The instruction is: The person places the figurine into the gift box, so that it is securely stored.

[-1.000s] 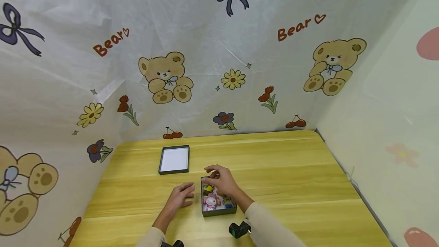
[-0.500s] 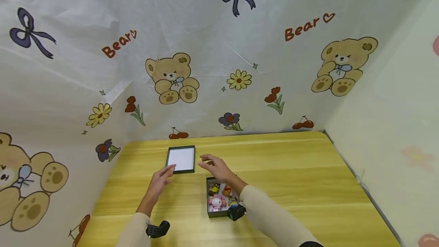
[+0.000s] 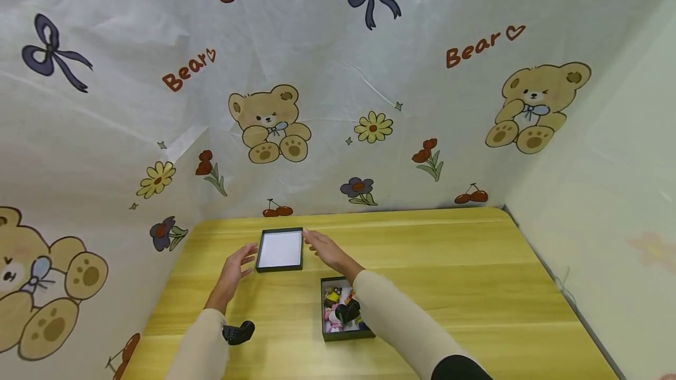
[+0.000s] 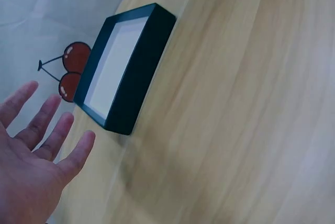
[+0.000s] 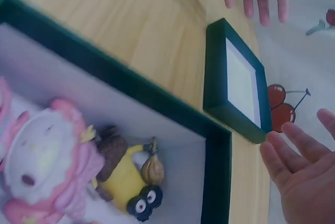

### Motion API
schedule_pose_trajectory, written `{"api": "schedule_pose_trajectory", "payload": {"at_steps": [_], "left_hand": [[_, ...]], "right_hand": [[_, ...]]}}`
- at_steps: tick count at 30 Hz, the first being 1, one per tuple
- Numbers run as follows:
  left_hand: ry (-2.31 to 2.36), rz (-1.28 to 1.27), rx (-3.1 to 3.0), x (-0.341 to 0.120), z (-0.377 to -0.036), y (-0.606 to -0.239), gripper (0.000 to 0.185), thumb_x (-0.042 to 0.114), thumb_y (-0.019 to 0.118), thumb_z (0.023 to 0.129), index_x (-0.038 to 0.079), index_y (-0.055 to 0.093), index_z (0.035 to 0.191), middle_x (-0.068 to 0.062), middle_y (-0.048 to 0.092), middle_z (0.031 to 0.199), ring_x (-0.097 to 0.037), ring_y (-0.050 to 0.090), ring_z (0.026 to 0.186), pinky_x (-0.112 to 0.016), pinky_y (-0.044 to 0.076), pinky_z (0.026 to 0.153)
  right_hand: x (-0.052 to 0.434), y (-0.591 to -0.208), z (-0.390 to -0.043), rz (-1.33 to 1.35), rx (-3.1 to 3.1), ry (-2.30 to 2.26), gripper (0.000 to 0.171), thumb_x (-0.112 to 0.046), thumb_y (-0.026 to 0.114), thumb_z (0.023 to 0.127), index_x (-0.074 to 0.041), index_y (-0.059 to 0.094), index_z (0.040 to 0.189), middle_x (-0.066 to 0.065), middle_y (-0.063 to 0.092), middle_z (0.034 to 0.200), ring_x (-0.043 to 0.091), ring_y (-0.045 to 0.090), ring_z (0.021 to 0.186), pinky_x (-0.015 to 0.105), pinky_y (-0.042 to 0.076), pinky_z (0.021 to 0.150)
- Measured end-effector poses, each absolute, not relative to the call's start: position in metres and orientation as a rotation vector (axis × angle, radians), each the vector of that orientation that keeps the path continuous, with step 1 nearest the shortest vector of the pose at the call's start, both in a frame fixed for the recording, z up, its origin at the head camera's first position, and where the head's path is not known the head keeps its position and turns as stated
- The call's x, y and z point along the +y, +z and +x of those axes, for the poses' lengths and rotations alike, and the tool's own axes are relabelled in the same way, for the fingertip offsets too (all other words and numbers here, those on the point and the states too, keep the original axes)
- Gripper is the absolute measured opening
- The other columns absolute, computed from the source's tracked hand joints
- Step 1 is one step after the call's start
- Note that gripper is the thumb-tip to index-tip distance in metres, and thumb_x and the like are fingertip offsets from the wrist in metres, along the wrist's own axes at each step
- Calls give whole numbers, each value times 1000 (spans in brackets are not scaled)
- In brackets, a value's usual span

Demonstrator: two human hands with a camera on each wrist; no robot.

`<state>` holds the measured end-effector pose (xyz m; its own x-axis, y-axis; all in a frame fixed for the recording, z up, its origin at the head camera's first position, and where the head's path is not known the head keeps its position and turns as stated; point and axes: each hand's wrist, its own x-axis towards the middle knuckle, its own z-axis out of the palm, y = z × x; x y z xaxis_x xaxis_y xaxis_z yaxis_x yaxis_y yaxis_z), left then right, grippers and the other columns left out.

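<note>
A shallow dark green box lid (image 3: 280, 250) with a white inside lies, inner side up, near the table's back edge. My left hand (image 3: 231, 274) is at its left side, fingers spread and holding nothing, as the left wrist view also shows. On the other side my right hand (image 3: 328, 251) reaches in with extended fingers, fingertips (image 5: 272, 143) close by the lid's right corner. Below the right forearm stands a matching green box (image 3: 348, 336) holding toy figures. Among them are a pink-and-white figure (image 5: 47, 156) and a yellow goggled figure (image 5: 131, 182); the forearm and wrist camera hide others.
The wooden table (image 3: 433, 274) extends to the right of both boxes. Behind it hangs a white sheet (image 3: 317, 180) printed with bears and flowers. A pale wall (image 3: 597, 192) borders the right side, with a thin cable (image 3: 565, 289) near the table edge.
Both hands have moved from around the box of figures toward the back, ending at either side of the lid. The right hand has left the figures.
</note>
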<state>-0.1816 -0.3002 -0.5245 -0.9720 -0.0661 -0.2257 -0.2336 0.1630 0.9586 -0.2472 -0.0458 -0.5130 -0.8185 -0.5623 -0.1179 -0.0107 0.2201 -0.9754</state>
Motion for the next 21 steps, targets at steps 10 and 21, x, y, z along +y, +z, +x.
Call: {"api": "schedule_pose_trajectory", "payload": {"at_steps": [10, 21], "left_hand": [[1903, -253, 2253, -311, -195, -518, 79, 57, 15, 101, -5, 21, 149, -30, 21, 152, -46, 17, 140, -60, 15, 113], [1948, -382, 2104, -319, -196, -532, 81, 58, 14, 100, -5, 10, 152, -31, 13, 154, -46, 13, 141, -60, 12, 114]], "right_hand": [[-59, -527, -263, -349, 1882, -1674, 81, -64, 25, 97, -4, 27, 151, 33, 29, 148, 52, 37, 129, 56, 33, 107], [-67, -532, -264, -207, 1715, -1825, 83, -64, 24, 98, -2, 20, 152, 36, 20, 150, 56, 26, 133, 59, 29, 108]]}}
